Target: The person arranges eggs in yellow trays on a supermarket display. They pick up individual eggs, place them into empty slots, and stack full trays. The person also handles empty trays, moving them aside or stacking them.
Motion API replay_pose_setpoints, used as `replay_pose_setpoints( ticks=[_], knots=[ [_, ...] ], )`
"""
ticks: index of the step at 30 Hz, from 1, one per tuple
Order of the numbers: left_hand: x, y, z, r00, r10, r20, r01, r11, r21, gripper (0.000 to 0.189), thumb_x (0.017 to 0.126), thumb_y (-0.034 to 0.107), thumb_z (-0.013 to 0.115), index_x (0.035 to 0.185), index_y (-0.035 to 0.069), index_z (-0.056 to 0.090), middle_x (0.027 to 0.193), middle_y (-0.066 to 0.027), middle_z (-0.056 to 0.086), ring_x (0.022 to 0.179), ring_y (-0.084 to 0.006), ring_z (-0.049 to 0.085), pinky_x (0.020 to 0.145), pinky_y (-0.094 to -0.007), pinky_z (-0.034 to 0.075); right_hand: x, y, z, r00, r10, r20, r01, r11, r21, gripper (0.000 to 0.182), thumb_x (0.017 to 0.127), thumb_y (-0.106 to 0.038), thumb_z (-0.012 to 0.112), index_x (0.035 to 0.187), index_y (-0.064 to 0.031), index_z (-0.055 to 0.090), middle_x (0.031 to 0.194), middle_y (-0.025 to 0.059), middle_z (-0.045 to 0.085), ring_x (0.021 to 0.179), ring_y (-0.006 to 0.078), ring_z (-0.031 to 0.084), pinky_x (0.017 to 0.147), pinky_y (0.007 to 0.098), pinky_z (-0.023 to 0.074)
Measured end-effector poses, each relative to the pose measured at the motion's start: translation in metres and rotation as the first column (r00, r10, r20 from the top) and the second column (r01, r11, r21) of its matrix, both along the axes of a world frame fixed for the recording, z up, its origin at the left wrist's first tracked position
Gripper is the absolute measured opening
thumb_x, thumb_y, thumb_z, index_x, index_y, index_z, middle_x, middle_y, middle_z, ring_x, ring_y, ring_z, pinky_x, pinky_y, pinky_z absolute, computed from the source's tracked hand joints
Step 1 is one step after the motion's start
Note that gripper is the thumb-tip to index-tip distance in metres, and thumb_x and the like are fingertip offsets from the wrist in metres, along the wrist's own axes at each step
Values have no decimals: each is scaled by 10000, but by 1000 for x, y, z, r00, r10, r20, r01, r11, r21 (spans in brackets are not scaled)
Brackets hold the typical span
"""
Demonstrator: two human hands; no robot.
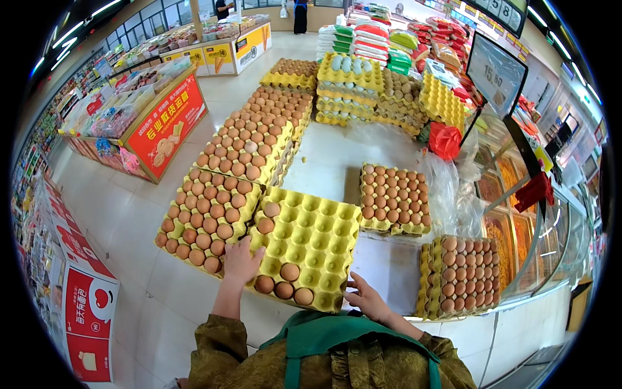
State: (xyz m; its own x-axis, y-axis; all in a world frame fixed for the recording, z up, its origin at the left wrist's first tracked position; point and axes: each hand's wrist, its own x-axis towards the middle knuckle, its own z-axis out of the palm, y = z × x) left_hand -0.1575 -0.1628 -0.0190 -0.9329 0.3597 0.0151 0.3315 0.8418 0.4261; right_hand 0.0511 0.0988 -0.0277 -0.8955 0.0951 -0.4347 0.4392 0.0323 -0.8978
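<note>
Directly before me lies a yellow egg tray [311,238], mostly bare, with several brown eggs [284,290] at its near left and two more at its far left. My left hand [242,260] rests at the left edge of that tray, where it meets a full tray of brown eggs [204,219]; its fingertips are partly hidden between them. At the right side of the yellow tray, my right hand [364,297] has its fingers apart beside the near right corner. Whether it touches the edge cannot be told. No egg shows in either hand.
Stacked trays of brown eggs [245,146] run away to the left. On the right stand two more egg stacks [394,199], [469,274] near plastic bags [440,189]. Pale eggs [347,63] sit at the back beside an angled yellow tray [442,101]. A scale display [495,68] rises at right.
</note>
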Motion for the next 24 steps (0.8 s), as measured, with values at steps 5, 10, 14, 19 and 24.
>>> replay_pose_setpoints(
  ticks=[5, 10, 14, 19, 24],
  knots=[
    [-5, 2, 0, 998, 18, -53, -21, 999, -47, 542, 831, 449, 548, 1156, 18, 506, 1056, -253, 571, 959, -445, 501, 893, -489, 385, -6, 0, 4, 994, 88, -71, -95, 991, -98, 735, 864, -247, 601, 1444, -75, 184, 1275, 126, 450, 925, 181, 552, 817, 296, 462],
    [-5, 3, -2, 996, 93, -15, -92, 995, 44, 516, 795, 415, 613, 1123, 34, 497, 1047, -201, 565, 1000, -373, 486, 916, -469, 362, -4, -1, 1, 999, 9, 48, 6, 958, -288, 765, 866, -206, 601, 1459, -95, 130, 1257, 87, 393, 968, 168, 523, 821, 290, 460],
    [-13, -5, -2, 997, 76, 3, -74, 973, 217, 462, 787, 327, 661, 1079, 14, 489, 1041, -171, 553, 958, -307, 519, 868, -440, 397, -2, -4, 6, 999, -2, 45, 19, 925, -380, 778, 865, -206, 603, 1463, -108, 116, 1248, 64, 379, 1001, 165, 504, 828, 298, 458],
    [-10, 1, 27, 963, 90, 252, -222, 796, 564, 517, 816, 256, 666, 1203, -13, 453, 963, -70, 521, 863, -157, 508, 762, -280, 441, 1, -5, 4, 987, -132, -88, 82, 898, -432, 747, 864, -159, 587, 1454, -66, 138, 1173, 57, 424, 954, 164, 519, 803, 292, 461],
    [-7, 12, 2, 814, -240, 529, -437, 345, 831, 596, 844, 220, 655, 1318, -37, 400, 903, -4, 492, 809, -85, 475, 705, -215, 416, 6, 19, 20, 915, -355, -191, 238, 857, -456, 642, 865, -84, 540, 1421, -10, 227, 1172, 59, 473, 872, 141, 528, 729, 277, 460]
  ],
)
